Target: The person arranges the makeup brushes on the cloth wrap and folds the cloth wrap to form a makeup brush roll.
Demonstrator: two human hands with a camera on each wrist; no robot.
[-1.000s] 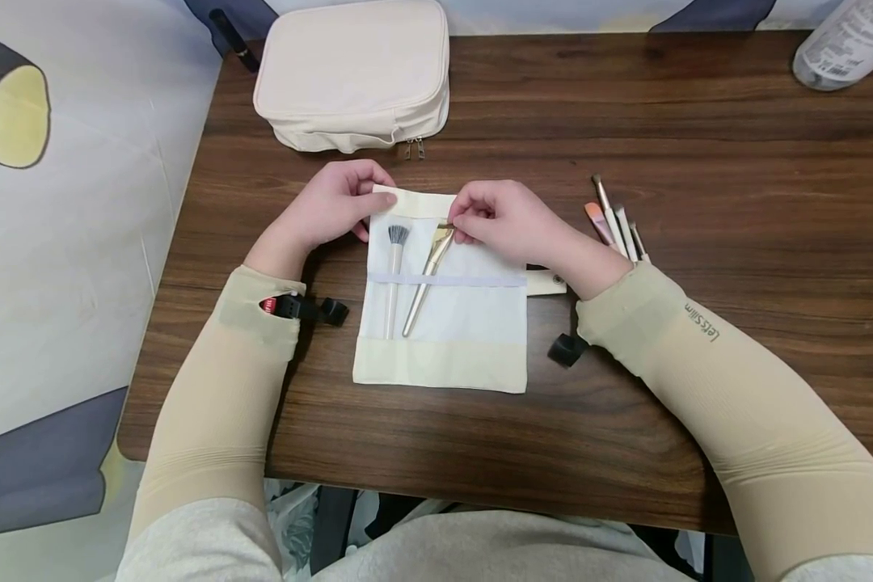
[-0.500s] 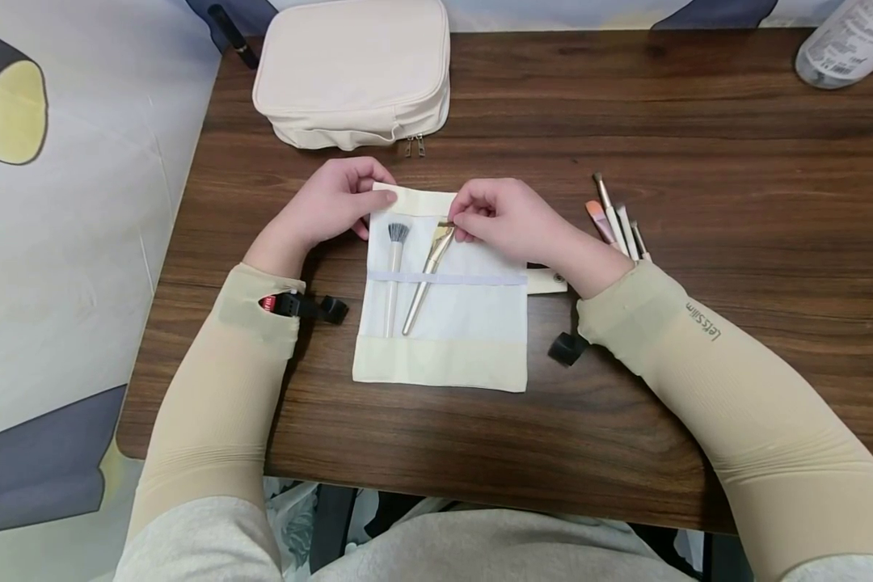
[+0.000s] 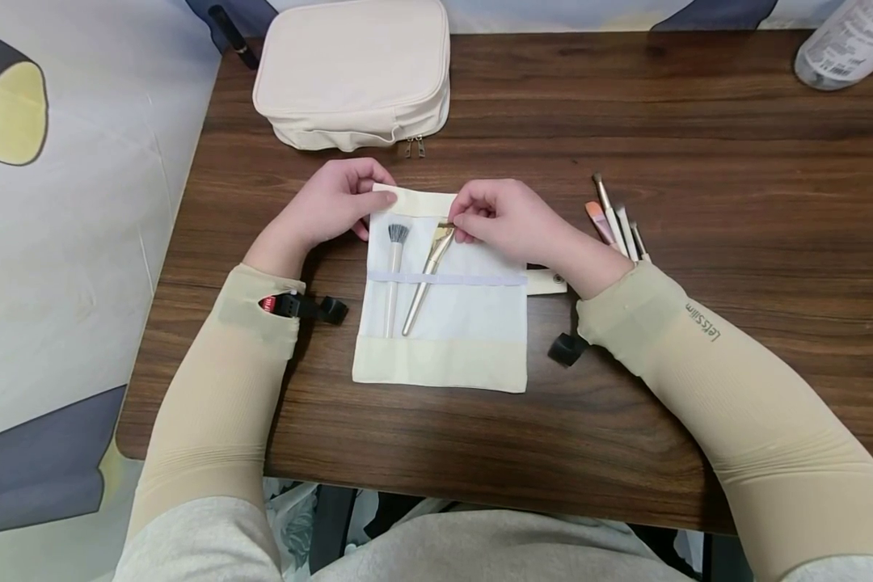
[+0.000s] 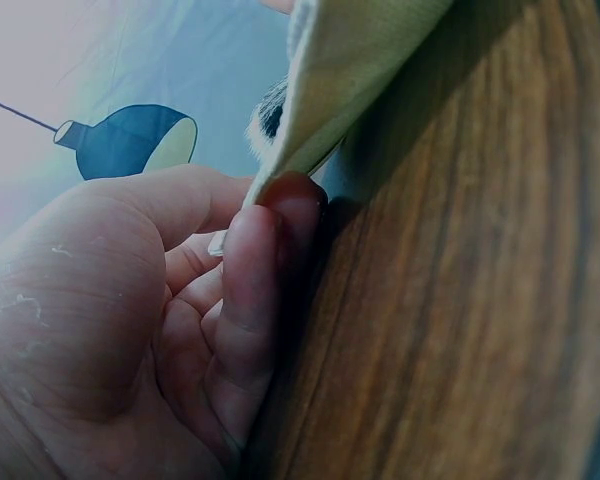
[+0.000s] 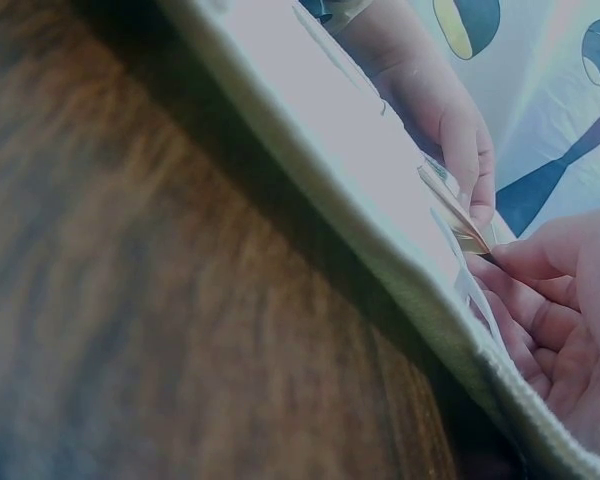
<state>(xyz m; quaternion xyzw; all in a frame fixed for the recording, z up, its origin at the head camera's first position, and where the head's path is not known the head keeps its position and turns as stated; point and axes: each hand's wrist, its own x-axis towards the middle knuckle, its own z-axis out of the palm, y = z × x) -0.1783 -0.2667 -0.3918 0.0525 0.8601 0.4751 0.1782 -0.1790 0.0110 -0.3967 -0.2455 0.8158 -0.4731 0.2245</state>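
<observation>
Our left hand (image 3: 340, 202) grips a likely soft pouch (image 3: 440, 364); our right hand (image 3: 502, 217) pinches the probably light gold brush (image 3: 430, 267), best held below the pinch

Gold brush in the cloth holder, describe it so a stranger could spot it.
On the dark wooden table, nearer the person than the cream zipped case, lies a pale cloth holder. Under its lilac band run two brushes. The gold brush, its top pinched by the right hand, slants, unlike the straighter, pale-handled brush beside it.
</observation>
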